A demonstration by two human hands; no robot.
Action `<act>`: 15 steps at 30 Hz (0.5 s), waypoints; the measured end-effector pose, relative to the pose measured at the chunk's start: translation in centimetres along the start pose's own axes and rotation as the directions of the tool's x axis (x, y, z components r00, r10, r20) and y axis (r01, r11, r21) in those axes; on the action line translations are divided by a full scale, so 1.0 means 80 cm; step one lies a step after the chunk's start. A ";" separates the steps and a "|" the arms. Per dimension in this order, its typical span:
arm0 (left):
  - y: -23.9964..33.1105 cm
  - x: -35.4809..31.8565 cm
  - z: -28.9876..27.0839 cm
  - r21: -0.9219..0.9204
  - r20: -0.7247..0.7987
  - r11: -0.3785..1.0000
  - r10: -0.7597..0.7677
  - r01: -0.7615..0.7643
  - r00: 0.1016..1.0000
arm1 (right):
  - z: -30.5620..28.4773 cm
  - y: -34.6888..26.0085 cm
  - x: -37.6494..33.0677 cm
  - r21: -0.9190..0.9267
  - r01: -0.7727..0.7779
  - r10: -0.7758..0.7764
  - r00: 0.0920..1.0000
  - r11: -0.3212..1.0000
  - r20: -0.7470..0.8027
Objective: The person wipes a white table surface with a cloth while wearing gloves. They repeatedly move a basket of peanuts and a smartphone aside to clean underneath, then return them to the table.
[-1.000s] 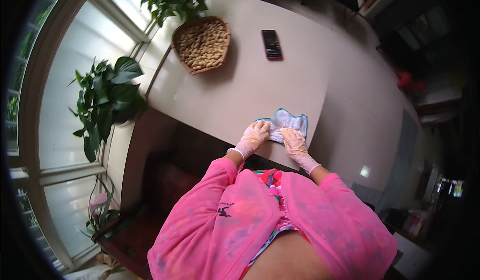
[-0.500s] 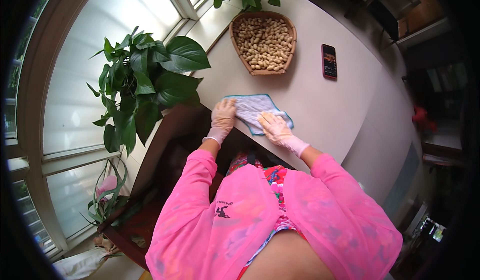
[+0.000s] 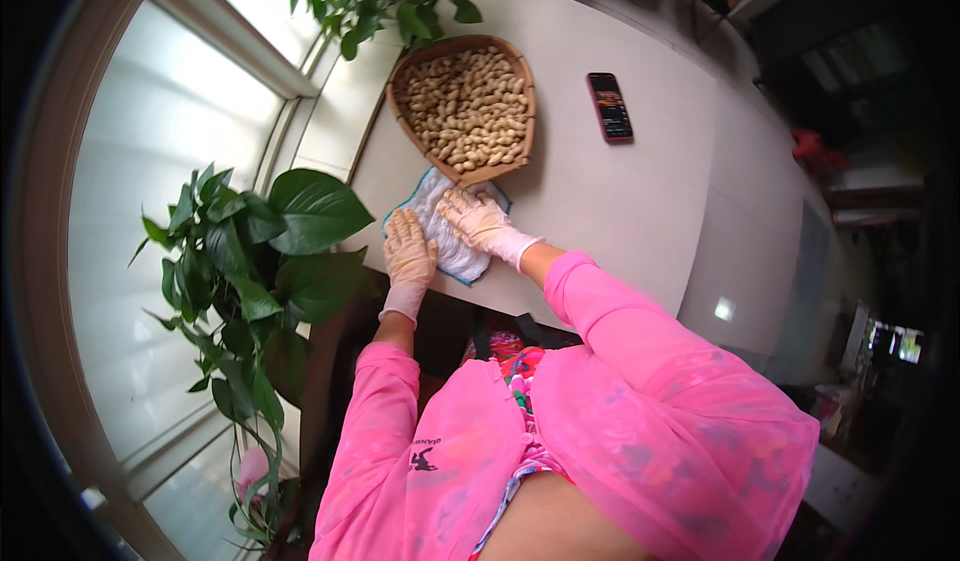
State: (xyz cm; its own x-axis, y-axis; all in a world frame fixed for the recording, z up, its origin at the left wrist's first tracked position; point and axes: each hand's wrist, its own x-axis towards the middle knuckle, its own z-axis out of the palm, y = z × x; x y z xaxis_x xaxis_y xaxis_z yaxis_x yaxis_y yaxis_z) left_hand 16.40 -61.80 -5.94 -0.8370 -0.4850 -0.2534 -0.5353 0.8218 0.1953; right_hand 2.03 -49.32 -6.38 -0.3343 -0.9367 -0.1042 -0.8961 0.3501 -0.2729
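A white quilted cloth with a teal edge lies spread on the pale tabletop. Both my hands wear thin, light gloves. My left hand rests flat on the cloth's left part, fingers stretched out. Farther right and slightly higher, my right hand presses on the cloth with its fingers extended, close below the basket. That woven basket is full of unshelled peanuts, and its near rim is right by the cloth's far edge.
A phone with a red case lies right of the basket. A large leafy plant stands by the window at left, and another plant overhangs the table's far left corner. The table's right edge curves away toward the floor.
The cloth and both hands have slid away from me and left, up to the basket's near rim. My view has shifted too, moving the basket and phone leftward in the picture.
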 end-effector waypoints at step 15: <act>0.150 -0.010 0.036 -0.041 0.141 0.960 0.279 -0.276 0.950 | 0.005 0.086 -0.201 0.060 -0.320 0.322 0.946 0.946 -0.042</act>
State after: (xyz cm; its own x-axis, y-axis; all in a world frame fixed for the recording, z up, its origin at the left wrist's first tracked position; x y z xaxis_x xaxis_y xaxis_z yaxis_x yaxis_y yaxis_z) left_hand 10.98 -50.70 -6.16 -0.9284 -0.1887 -0.3201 -0.2874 0.9107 0.2966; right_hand 1.34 -31.86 -7.01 -0.6172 -0.7731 -0.1465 -0.7228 0.6306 -0.2825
